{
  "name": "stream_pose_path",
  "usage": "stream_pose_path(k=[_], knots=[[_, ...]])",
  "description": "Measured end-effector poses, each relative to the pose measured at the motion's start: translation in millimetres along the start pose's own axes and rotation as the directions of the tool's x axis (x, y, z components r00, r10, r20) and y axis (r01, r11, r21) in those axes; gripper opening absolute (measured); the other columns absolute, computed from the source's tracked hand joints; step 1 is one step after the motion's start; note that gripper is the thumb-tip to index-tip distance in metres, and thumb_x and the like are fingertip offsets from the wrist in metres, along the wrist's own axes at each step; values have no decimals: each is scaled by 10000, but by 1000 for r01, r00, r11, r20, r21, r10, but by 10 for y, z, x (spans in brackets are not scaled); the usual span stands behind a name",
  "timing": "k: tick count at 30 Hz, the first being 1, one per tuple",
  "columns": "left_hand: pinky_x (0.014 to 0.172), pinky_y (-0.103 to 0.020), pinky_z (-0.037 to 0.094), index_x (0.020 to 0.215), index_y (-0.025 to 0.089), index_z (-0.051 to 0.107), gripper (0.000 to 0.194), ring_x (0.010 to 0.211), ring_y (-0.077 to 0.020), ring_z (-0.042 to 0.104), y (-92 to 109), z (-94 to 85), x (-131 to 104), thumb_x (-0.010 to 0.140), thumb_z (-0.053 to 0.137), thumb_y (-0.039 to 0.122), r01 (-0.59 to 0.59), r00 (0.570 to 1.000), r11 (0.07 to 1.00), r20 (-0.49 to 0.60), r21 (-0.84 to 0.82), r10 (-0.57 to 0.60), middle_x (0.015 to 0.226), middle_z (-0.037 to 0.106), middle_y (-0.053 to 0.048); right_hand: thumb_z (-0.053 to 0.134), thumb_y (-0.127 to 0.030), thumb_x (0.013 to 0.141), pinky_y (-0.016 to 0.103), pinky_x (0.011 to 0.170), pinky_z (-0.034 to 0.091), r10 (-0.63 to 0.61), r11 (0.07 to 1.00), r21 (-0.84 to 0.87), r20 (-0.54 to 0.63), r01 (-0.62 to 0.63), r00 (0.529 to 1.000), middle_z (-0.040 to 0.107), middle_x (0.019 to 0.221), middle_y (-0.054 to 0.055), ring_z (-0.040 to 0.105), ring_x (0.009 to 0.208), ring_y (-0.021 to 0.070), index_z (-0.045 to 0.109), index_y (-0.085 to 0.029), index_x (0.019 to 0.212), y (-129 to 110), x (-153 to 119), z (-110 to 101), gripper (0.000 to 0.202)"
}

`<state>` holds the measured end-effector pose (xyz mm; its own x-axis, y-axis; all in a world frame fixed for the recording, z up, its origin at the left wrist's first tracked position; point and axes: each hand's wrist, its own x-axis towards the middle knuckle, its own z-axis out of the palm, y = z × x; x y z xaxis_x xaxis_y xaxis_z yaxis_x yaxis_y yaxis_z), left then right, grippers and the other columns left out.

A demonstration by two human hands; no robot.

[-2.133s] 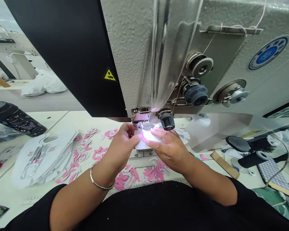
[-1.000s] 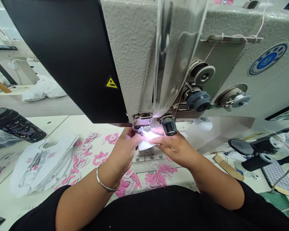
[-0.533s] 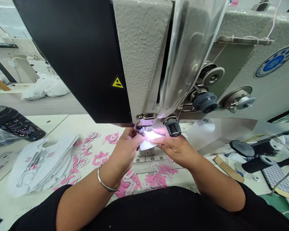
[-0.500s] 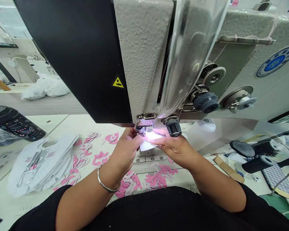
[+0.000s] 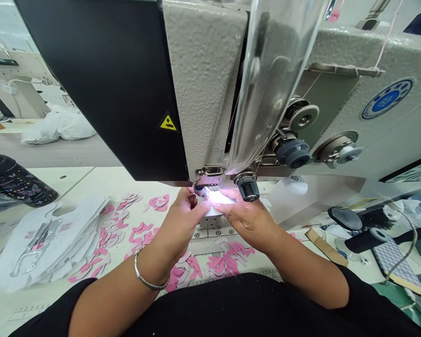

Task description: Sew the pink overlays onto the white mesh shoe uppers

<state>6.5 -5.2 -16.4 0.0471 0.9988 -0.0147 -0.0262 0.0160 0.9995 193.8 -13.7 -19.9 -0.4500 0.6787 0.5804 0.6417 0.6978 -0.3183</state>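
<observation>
Under the lit head of a sewing machine, a small white piece of fabric lies between my hands. My left hand pinches its left edge with thumb and fingers, close beside the presser foot. From the right, my right hand grips the same piece, its thumb and forefinger near the left thumb. Bright lamp glare washes out much of the fabric, and the machine head hides the far fingertips.
Pink and white cut-out scraps are strewn over the table. At left are a stack of white bib-shaped pieces with snips on top, and a black bottle. Thread spools and a cardboard strip sit at right.
The whole view has shifted slightly, so the machine and table appear further left. Less of the white fabric shows in front of my fingers; both hands still hold it.
</observation>
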Motion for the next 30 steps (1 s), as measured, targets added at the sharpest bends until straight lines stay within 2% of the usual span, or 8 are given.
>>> stream_pose_path(k=[2,5,8,10,14,18,22,30], knots=[[601,-243,380,988,226,572,248,722,-116,487,5,5,0,790,693,313,-5,1000,999,-12,50,5,813,536,35,523,-189,943,449,958,480,2,999,-35,39,-1,999,642,1144,47,584,1119,231,664,-357,1194,-19,7,-58,333],[607,-253,380,1011,225,577,280,713,-119,496,53,24,5,772,702,302,12,999,997,-40,82,-8,817,550,33,566,-247,933,467,954,479,-17,995,-95,183,35,983,621,1119,70,577,1093,251,640,-341,1251,13,68,-250,340],[590,-259,374,1054,226,574,344,676,-116,487,128,45,-2,741,711,271,45,998,997,-54,62,-41,790,526,41,610,-288,910,455,940,487,-112,988,-55,364,141,925,608,1103,60,566,1069,248,605,-358,1298,154,157,-419,394],[574,-261,363,1050,222,568,360,642,-111,471,170,55,-11,723,715,255,59,997,997,-56,45,-57,763,504,50,611,-254,897,414,905,507,-159,986,16,406,167,900,594,1098,41,564,1041,224,596,-383,1299,263,178,-425,422],[563,-260,353,946,212,553,299,611,-103,444,203,55,-23,707,726,263,72,996,997,-60,28,-70,729,483,60,577,-104,825,367,873,521,-118,992,69,252,104,961,535,1090,38,556,1015,194,628,-363,1264,317,76,-202,511],[561,-255,359,895,208,555,265,621,-103,444,199,38,-23,707,730,271,75,997,997,-32,-8,-75,721,481,59,521,-31,794,413,935,505,-68,996,60,89,63,994,476,1187,48,516,1114,209,636,-358,1241,202,-41,-13,565],[559,-249,359,948,214,587,292,635,-109,455,191,25,-14,703,737,268,65,998,998,-20,-24,-66,733,505,51,522,-24,786,451,961,490,-89,995,53,73,85,993,465,1188,49,508,1126,223,645,-355,1220,166,-34,-21,560],[544,-246,374,861,210,579,214,586,-92,439,160,6,-3,720,730,268,57,998,998,-22,-36,-58,732,498,51,528,-21,777,441,952,491,-35,999,12,72,34,997,483,1167,51,516,1080,219,643,-360,1229,119,-23,-34,576]])
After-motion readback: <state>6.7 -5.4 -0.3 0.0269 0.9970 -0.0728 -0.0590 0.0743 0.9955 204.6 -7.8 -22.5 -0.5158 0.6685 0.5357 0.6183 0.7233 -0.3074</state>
